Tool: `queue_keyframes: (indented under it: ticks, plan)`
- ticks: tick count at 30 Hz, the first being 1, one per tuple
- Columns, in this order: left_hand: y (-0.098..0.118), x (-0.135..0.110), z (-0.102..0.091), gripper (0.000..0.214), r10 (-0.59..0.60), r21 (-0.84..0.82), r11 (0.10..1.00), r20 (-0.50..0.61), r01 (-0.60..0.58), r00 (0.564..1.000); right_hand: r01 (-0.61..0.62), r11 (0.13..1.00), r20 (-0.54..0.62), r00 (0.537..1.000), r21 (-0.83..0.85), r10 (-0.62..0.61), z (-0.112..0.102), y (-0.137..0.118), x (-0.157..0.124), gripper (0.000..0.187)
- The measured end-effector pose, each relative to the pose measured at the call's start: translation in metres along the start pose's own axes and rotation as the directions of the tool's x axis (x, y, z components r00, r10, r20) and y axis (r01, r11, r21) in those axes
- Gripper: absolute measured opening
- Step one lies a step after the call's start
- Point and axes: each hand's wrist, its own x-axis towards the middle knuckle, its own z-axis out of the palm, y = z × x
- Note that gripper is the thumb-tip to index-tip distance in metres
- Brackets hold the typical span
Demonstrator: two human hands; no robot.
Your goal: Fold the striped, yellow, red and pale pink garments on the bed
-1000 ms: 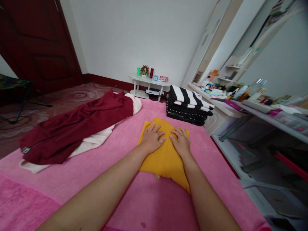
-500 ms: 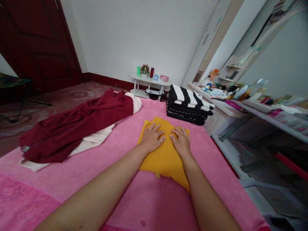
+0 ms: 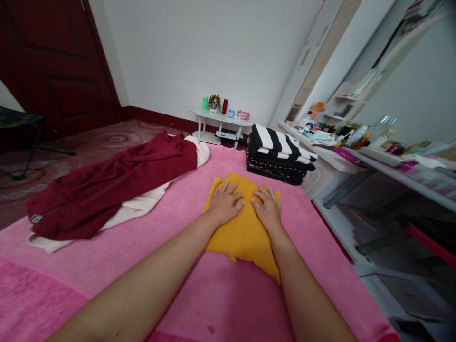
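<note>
Both hands lie flat on a folded yellow garment [image 3: 245,237], palms down and fingers loosely spread, pressing on the cloth without gripping it. The left hand [image 3: 224,204] covers the garment's upper left part, and the right hand [image 3: 268,211] rests just beside it, near the right edge; a strip of yellow shows between the two thumbs. The garment is directly under the hands, on a pink cover [image 3: 178,228], its near edge reaching back toward the wrists, with a small shiny detail [image 3: 232,259] at that edge.

To the left of the left hand, well apart from it, a dark red garment [image 3: 117,185] is spread out lengthwise, with a cream cloth [image 3: 140,209] showing from beneath it. Beyond the right hand and a little to its right stands a stack of folded dark clothes [image 3: 274,172], topped by a black-and-white striped piece [image 3: 285,144].

Far ahead of both hands, a low white stand [image 3: 206,113] carries a green cup [image 3: 204,103], a potted plant [image 3: 214,101] and a red cylinder [image 3: 225,106]. Well to the right of the right hand, bottles [image 3: 363,138] crowd a dresser [image 3: 347,164].
</note>
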Motion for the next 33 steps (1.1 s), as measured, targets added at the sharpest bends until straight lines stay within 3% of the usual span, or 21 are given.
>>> queue_keyframes:
  ticks: [33]
  plan:
    - [-0.0005, -0.0010, -0.0002, 0.044, 0.010, 0.001, 1.000, -0.016, -0.010, 1.000, 0.019, 1.000, -0.013, 1.000, -0.005, -0.019, 0.0035, 0.0038, 0.0015, 0.027]
